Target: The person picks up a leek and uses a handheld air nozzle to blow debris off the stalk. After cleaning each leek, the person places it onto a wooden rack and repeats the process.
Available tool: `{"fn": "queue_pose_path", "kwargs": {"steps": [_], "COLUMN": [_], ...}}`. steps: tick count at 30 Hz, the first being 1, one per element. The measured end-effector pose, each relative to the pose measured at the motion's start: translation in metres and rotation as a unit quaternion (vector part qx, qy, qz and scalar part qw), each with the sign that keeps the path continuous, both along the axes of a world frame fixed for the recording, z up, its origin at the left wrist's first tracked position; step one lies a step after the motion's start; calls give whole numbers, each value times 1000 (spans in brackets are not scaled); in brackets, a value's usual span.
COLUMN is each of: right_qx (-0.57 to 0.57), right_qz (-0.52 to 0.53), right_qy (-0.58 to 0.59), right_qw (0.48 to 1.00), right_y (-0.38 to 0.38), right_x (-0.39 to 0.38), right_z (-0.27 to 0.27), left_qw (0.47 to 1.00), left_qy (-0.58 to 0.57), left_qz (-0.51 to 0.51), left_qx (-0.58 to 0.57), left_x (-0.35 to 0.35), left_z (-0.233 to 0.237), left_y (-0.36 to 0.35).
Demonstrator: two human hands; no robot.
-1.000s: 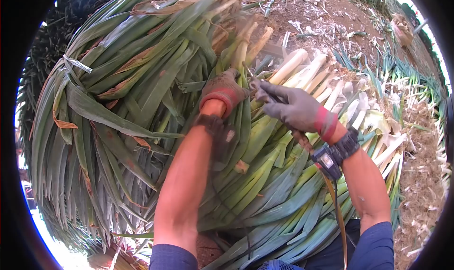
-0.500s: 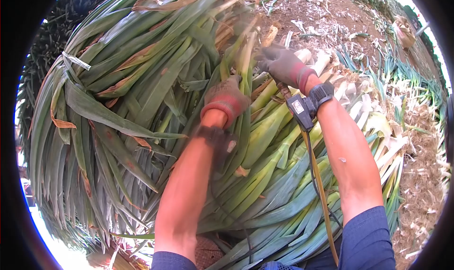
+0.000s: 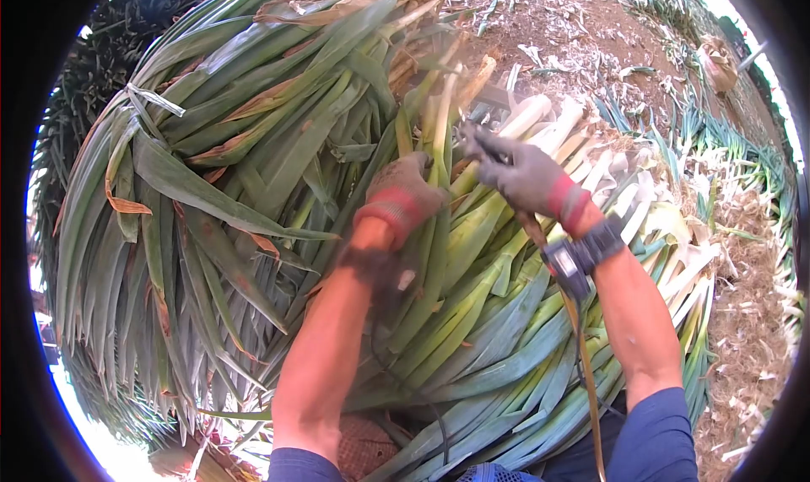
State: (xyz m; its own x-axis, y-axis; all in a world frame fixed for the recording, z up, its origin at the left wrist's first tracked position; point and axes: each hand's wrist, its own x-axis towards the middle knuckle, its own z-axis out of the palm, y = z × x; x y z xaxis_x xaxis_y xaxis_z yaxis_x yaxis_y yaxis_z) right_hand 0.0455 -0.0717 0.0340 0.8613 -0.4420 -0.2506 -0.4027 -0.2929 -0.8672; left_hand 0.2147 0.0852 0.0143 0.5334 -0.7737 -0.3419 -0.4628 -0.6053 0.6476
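Note:
My left hand (image 3: 405,187), in a grey glove with a red cuff, is wrapped round a green leek stalk (image 3: 440,136) at the middle of the view. To its right, my right hand (image 3: 519,168), gloved the same way, is closed round a hose-like tool (image 3: 533,229) whose front end is blurred near the stalk's pale upper part. A yellowish hose (image 3: 582,355) runs down from it. Under both hands lie leeks (image 3: 481,305) with green leaves towards me and white ends at the right. Both wrists carry dark strapped devices.
A large heap of leafy leeks (image 3: 228,161), with a white tie (image 3: 156,100), fills the left side. Peeled scraps and dry roots (image 3: 742,355) cover the ground at right. More leeks (image 3: 717,136) lie further back, near a tan bundle (image 3: 717,64).
My right hand has moved slightly down and right, with the tool and hose. My left hand has stayed round the stalk. The view has shifted slightly.

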Motion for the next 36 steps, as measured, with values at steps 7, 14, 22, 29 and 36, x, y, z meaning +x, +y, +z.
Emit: {"fn": "queue_pose_path", "kwargs": {"steps": [7,14,22,29,36], "right_qx": [51,55,-10,-12,7], "right_qz": [38,-9,-41,9,45], "right_qy": [31,-45,27,7,52], "right_qw": [997,997,999,1000,998], "right_y": [45,38,12,38,36], "right_x": [-94,-103,-78,-51,-48], "right_z": [44,34,15,25,28], "left_qw": [997,973,982,929,944], "left_qy": [27,-12,-102,-338,-275], "left_qz": [-51,-229,-143,-101,-162], "left_qx": [-52,-8,-61,114,81], "left_x": [-40,-121,-62,-26,-56], "left_z": [5,22,23,-14,-41], "left_y": [32,47,15,-15,-9]}}
